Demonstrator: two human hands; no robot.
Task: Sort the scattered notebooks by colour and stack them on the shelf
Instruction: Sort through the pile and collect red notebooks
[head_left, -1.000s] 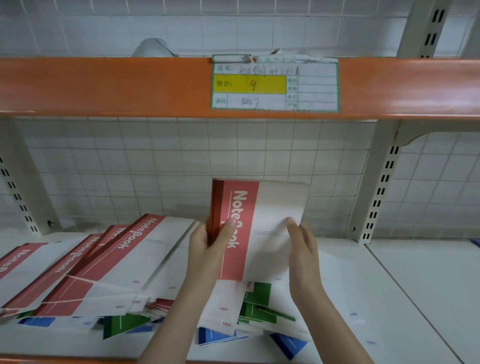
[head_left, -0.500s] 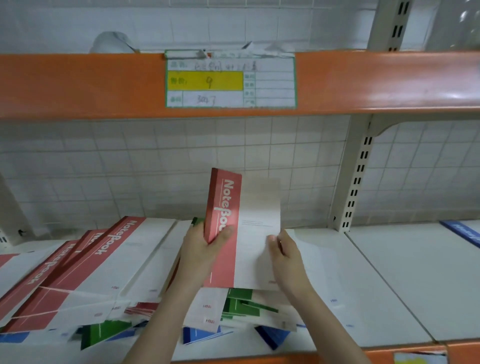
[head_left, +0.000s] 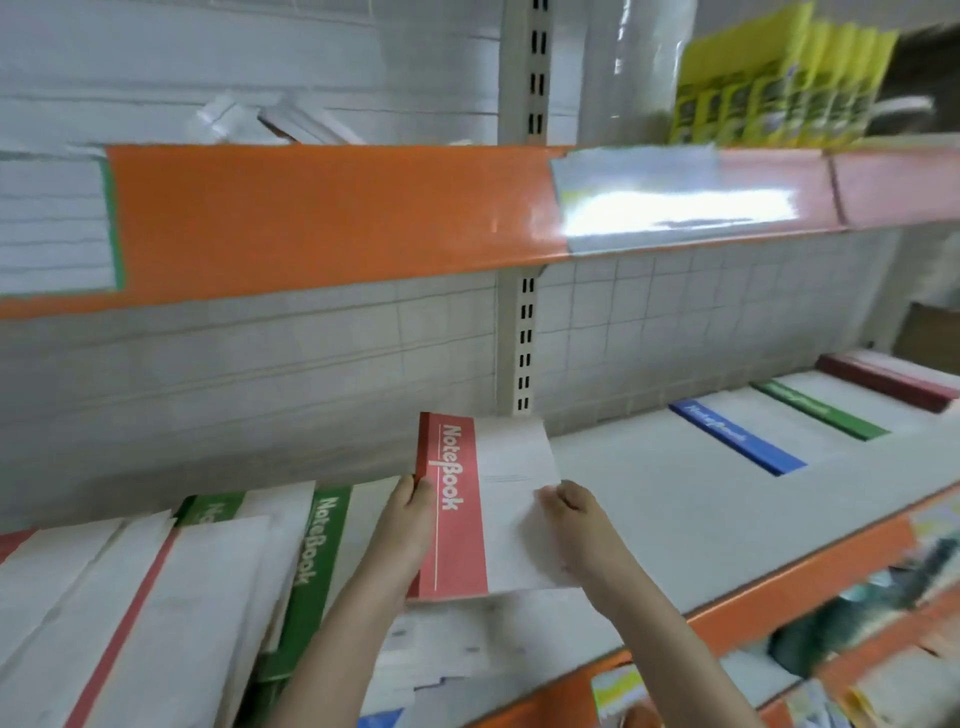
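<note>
We hold a red-banded white paper notebook (head_left: 467, 509) upright above the front-middle of the white metal shelf (head_left: 649, 499), our left hand (head_left: 408, 525) gripping its red spine edge with fingers curled round it, our right hand (head_left: 571, 519) pinching the white cover's lower right side. The notebook appears to be a small bundle of several, though the blur keeps us from counting.

Toward the shelf's right end, 3 sorted stacks already lie flat in a row: a blue-banded notebook stack (head_left: 737, 436), a green-banded notebook stack (head_left: 821, 410) just beside it, and a dark red-banded notebook stack (head_left: 888, 379) nearest the right edge.

At the shelf's left end, a loose heap of unsorted notebooks (head_left: 218, 582) leans overlapped, green and red bands mixed, with blue corners showing at the front edge.

We judge the sorting as begun but far from finished: 3 colour piles are founded, the heap remains large, and the red notebook in our hands likely belongs on the red stack at the far right.
</note>
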